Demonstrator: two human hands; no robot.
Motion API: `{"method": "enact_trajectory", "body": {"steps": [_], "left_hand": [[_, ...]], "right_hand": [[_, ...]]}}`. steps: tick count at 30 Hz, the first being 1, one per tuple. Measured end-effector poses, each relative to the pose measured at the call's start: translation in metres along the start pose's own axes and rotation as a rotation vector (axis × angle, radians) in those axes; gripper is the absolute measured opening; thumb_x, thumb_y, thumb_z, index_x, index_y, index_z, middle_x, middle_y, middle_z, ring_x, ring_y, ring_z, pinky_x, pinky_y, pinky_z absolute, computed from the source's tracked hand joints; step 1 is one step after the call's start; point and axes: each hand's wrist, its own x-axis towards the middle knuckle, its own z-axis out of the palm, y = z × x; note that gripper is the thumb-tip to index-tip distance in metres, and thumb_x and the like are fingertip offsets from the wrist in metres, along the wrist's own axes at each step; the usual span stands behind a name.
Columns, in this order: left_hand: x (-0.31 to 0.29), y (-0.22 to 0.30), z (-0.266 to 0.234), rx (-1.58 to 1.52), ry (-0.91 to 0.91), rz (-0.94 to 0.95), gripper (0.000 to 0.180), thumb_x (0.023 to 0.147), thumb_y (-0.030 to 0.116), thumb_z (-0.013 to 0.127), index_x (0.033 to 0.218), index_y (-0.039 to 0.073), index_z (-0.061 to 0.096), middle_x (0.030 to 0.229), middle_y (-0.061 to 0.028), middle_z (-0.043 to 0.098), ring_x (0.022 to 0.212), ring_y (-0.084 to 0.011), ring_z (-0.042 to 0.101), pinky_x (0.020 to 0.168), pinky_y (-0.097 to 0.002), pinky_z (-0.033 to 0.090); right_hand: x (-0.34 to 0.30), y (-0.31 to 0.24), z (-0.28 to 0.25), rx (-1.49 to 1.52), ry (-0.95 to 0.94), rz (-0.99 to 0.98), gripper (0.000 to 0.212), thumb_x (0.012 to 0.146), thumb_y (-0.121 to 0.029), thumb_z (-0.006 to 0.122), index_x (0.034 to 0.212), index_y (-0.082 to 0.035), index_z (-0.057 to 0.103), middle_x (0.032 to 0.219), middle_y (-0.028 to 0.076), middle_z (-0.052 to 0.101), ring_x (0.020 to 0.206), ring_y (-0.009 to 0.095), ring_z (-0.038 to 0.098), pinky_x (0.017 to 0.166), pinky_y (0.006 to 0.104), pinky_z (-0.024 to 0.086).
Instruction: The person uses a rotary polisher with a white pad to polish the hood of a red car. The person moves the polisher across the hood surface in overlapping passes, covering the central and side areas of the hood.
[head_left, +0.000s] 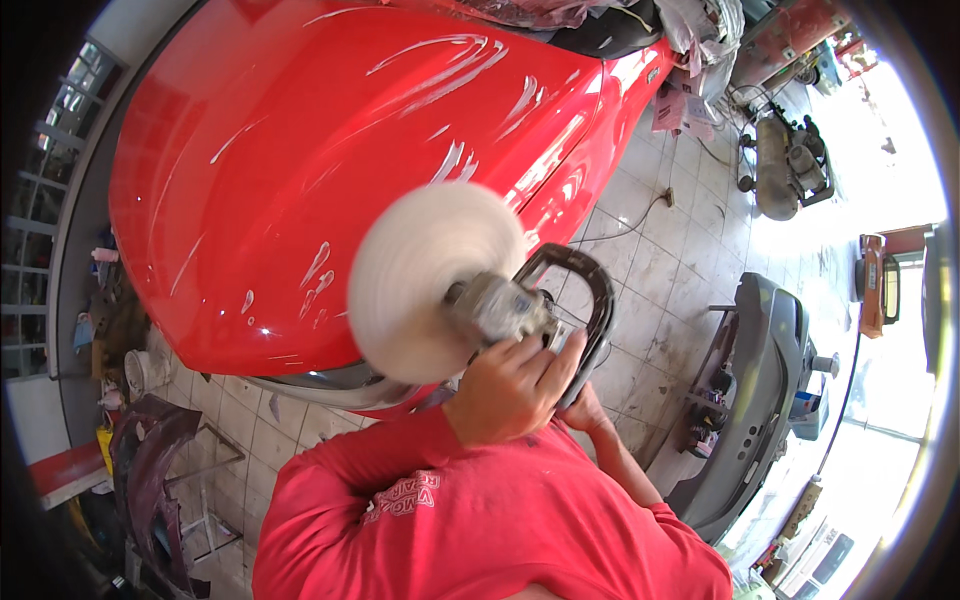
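A polisher (pixel 510 308) with a large round white pad (pixel 435 285) is held up in front of my chest. The pad is smeared by motion and overlaps the front edge of a red car hood (pixel 250 180) streaked with whitish marks. My left hand (pixel 515 388) is closed around the polisher's body beside the black loop handle (pixel 600 300). Farther back on the tool, my right hand (pixel 588 410) is closed on its rear part; most of those fingers are hidden behind the handle and my left hand. Below the pad, part of a headlight (pixel 325 380) shows.
A grey bumper (pixel 755 400) stands at right on the tiled floor (pixel 640 340). An air compressor (pixel 785 165) is at far right, with a cable (pixel 620 235) across the tiles. A dark curved body panel (pixel 150 470) rests by a metal stand (pixel 205 500) at lower left.
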Motion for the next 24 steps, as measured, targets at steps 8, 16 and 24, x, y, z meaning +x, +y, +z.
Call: {"method": "enact_trajectory", "body": {"steps": [8, 16, 24], "left_hand": [[0.037, -0.009, 0.009, -0.061, -0.034, 0.010, 0.072, 0.081, 0.017, 0.072, 0.146, -0.009, 0.057, 0.080, -0.0035, 0.061, 0.074, -0.0200, 0.061, 0.069, -0.0352, 0.052], [0.224, -0.075, 0.070, -0.077, -0.001, 0.002, 0.039, 0.082, 0.018, 0.076, 0.116, 0.002, 0.066, 0.086, -0.0105, 0.074, 0.086, -0.0289, 0.075, 0.075, -0.0437, 0.060], [0.326, -0.108, 0.101, 0.013, -0.024, -0.132, 0.041, 0.081, 0.021, 0.078, 0.120, 0.011, 0.075, 0.084, -0.0179, 0.077, 0.081, -0.0351, 0.078, 0.071, -0.0487, 0.061]], "right_hand": [[-0.004, -0.031, -0.009, 0.076, 0.006, 0.028, 0.026, 0.079, -0.024, 0.091, 0.095, -0.006, 0.079, 0.081, 0.000, 0.076, 0.073, 0.010, 0.067, 0.070, 0.0352, 0.056], [0.078, -0.089, -0.117, 0.234, 0.052, 0.187, 0.024, 0.084, -0.019, 0.090, 0.076, -0.006, 0.072, 0.064, 0.001, 0.067, 0.056, 0.011, 0.061, 0.053, 0.0319, 0.049], [0.125, -0.133, -0.192, 0.337, 0.116, 0.190, 0.023, 0.086, -0.019, 0.087, 0.079, -0.004, 0.070, 0.062, 0.004, 0.064, 0.053, 0.014, 0.060, 0.052, 0.0344, 0.051]]}}
